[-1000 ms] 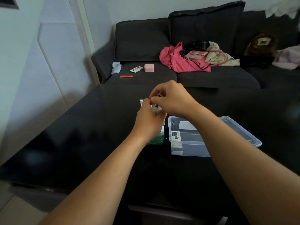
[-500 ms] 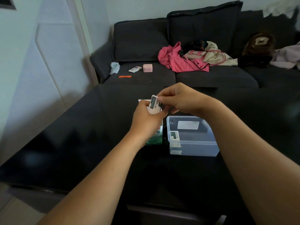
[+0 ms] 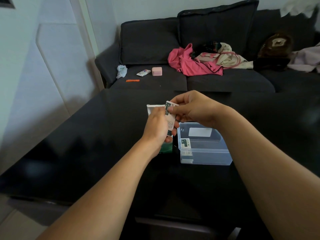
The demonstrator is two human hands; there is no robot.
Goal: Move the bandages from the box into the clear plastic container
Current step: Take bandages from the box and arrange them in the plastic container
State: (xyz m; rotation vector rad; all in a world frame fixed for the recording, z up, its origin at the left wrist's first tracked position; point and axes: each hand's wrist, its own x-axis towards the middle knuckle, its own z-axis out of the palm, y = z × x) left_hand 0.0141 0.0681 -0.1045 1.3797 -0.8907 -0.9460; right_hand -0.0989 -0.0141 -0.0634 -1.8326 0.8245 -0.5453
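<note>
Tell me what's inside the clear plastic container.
A few wrapped bandages stand against the left wall of the clear plastic container; the right forearm covers its far right corner.

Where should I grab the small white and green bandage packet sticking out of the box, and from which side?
Pinch the white and green bandage packet by its free top end, coming from above and the right. It stands nearly upright out of the white and green cardboard box that the left hand grips, so only that end is exposed. The right hand already pinches it there, beside the clear plastic container.
</note>
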